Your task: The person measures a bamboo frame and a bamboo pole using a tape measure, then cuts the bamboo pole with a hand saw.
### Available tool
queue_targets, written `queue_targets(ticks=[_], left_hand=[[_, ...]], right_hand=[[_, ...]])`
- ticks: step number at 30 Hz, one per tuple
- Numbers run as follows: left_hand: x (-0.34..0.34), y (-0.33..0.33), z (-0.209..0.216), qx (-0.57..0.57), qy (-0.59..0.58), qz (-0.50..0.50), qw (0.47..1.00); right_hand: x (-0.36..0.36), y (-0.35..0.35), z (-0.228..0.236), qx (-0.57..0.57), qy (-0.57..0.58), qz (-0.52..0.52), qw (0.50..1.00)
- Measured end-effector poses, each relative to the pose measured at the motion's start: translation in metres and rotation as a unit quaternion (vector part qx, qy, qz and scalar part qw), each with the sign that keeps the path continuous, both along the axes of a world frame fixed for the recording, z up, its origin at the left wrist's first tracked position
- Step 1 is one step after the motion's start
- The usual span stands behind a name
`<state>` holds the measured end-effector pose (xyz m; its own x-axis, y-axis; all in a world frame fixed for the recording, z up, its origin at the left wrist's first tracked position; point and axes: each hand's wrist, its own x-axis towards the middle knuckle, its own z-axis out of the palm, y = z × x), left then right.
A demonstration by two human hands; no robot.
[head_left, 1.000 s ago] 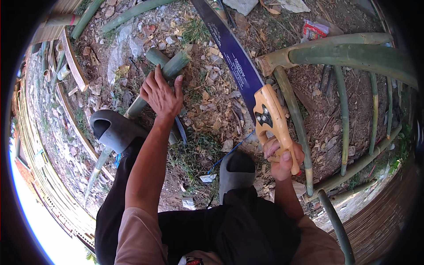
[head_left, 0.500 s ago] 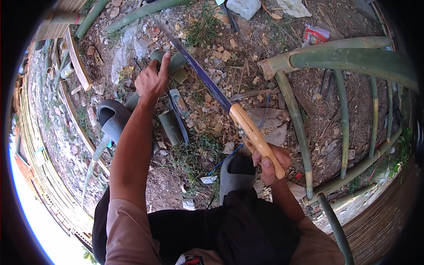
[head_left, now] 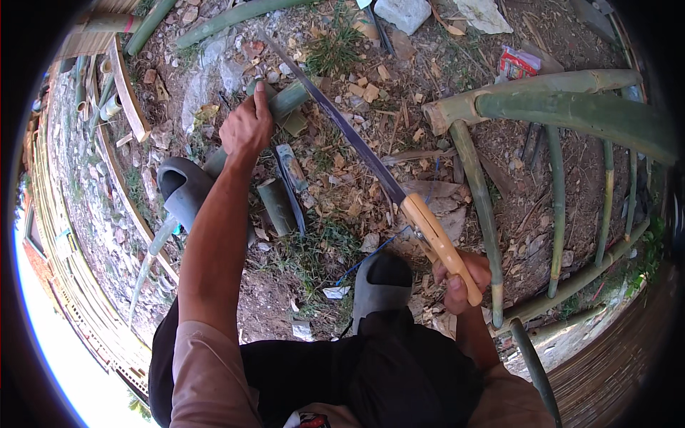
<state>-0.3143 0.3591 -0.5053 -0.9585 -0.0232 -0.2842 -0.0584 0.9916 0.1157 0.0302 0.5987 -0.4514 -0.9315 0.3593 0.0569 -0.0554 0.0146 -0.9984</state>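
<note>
A handsaw with a wooden handle (head_left: 437, 237) is gripped in my right hand (head_left: 462, 279) at the lower right. Its long dark blade (head_left: 349, 134) slants up and left, crossing by the cut end of a green bamboo pole (head_left: 287, 100); whether the teeth touch it I cannot tell. My left hand (head_left: 246, 127) is closed around that pole just left of the blade, thumb stretched along it. Below the hand, a short bamboo piece (head_left: 276, 207) rests on the ground. My feet wear grey clogs, the left clog (head_left: 184, 191) beside the pole and the right clog (head_left: 382, 279) nearer me.
A frame of bamboo poles (head_left: 477, 207) stands on the right, with a thick curved pole (head_left: 571, 114) across it. Wood chips and stones cover the dirt. Split bamboo strips (head_left: 128, 93) lie at left, a pale rock (head_left: 403, 14) at the far side, a red packet (head_left: 519, 63) farther right.
The saw and my right hand have moved down and right, drawing the blade back along its length. My left hand stays on the bamboo pole.
</note>
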Motion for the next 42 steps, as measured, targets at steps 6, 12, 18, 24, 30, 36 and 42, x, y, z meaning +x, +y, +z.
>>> queue_targets(ticks=[6,12,18,24,30,36,42], left_hand=[[-0.001,-0.008,0.000,-0.006,0.009,-0.014,1.000],[-0.002,-0.009,-0.005,0.003,0.029,-0.038,0.999],[-0.001,-0.009,-0.004,-0.007,0.014,-0.033,0.999],[0.002,-0.011,-0.009,0.003,0.032,-0.032,0.999],[0.001,-0.015,-0.016,-0.008,0.022,-0.020,1.000],[-0.005,-0.006,0.003,0.021,-0.002,-0.015,1.000],[-0.011,-0.001,0.007,0.005,-0.079,0.001,0.997]], right_hand=[[0.014,0.011,0.013,0.028,-0.025,0.045,0.998],[0.022,0.022,0.022,0.019,-0.080,0.030,0.996],[0.032,0.023,0.049,0.051,-0.098,0.026,0.994],[-0.032,0.026,0.001,-0.009,-0.038,0.090,0.995],[-0.017,0.011,-0.004,0.035,-0.007,0.010,0.999],[0.010,0.020,-0.013,0.009,-0.028,-0.017,0.999],[0.006,0.005,-0.003,0.050,-0.006,0.022,0.999]])
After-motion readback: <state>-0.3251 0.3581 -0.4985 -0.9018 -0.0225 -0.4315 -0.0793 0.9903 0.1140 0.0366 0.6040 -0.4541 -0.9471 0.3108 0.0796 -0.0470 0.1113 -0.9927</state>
